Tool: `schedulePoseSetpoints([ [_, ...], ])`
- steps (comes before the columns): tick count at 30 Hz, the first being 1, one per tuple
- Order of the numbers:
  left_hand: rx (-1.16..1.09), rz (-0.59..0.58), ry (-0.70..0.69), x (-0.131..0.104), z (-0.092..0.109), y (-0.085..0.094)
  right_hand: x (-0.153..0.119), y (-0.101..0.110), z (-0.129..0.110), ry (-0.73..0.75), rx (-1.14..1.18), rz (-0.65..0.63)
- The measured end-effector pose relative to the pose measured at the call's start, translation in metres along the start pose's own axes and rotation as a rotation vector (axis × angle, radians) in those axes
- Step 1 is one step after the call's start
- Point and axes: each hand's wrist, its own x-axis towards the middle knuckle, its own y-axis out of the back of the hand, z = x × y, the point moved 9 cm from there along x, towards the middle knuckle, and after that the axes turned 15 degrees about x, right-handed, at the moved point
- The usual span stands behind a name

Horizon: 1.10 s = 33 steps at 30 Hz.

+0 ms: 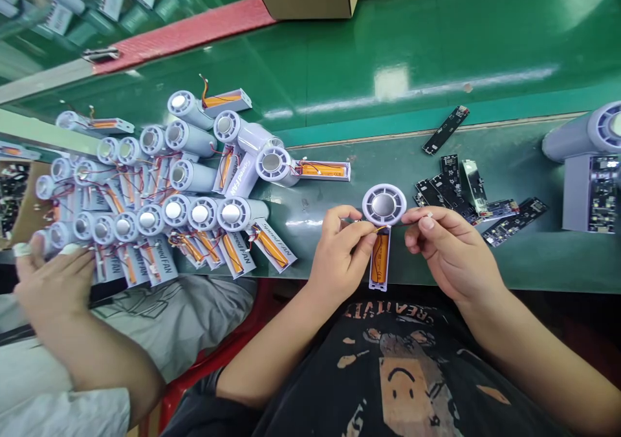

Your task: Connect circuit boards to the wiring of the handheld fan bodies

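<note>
Head view: your left hand [339, 253] and right hand [449, 249] pinch one open fan unit [381, 230] at centre; circuit boards [456, 188] wait unfitted right, many units [160, 191] piled left.

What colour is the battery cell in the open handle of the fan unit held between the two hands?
Orange, inside the pale lilac fan unit; the head view shows it.

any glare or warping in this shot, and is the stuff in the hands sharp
Head view: bright streaks of glare lie across the glossy green bench; straight bench edges bow, so the wide lens warps the frame; the fan unit between the left hand and right hand is sharp; the far upper left corner looks soft.
</note>
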Motion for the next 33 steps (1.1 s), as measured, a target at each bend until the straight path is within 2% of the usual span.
schedulePoseSetpoints([
  [4,-0.095,-0.023,0.046,0.003,-0.002,-0.002,-0.005,-0.011,-0.012,0.148,-0.218,-0.143],
  [7,-0.194,-0.09,0.085,0.003,-0.001,-0.006,-0.015,-0.036,-0.021,0.329,-0.533,-0.35],
  [9,-0.308,-0.151,0.151,-0.001,-0.003,-0.012,-0.022,-0.051,-0.023,0.444,-0.719,-0.443],
  [11,-0.412,-0.203,0.225,-0.007,-0.006,-0.018,-0.023,-0.056,-0.023,0.499,-0.847,-0.439],
  [13,-0.418,-0.198,0.257,-0.012,-0.009,-0.018,-0.022,-0.057,-0.024,0.52,-0.931,-0.402],
  [17,-0.262,-0.099,0.167,-0.012,-0.005,-0.006,-0.027,-0.062,-0.027,0.624,-0.968,-0.413],
  [21,-0.223,-0.109,0.064,-0.006,0.005,-0.001,-0.031,-0.064,-0.029,0.714,-0.986,-0.416],
  [25,-0.251,-0.117,0.057,-0.004,0.006,0.0,-0.034,-0.066,-0.029,0.764,-0.998,-0.452],
  [28,-0.383,-0.095,0.164,-0.009,-0.003,-0.006,-0.036,-0.068,-0.029,0.806,-1.019,-0.481],
  [30,-0.601,-0.095,0.294,-0.015,-0.013,-0.015,-0.036,-0.069,-0.028,0.832,-1.061,-0.476],
  [33,-0.895,-0.171,0.492,-0.025,-0.022,-0.034,-0.033,-0.07,-0.026,0.845,-1.153,-0.443],
])
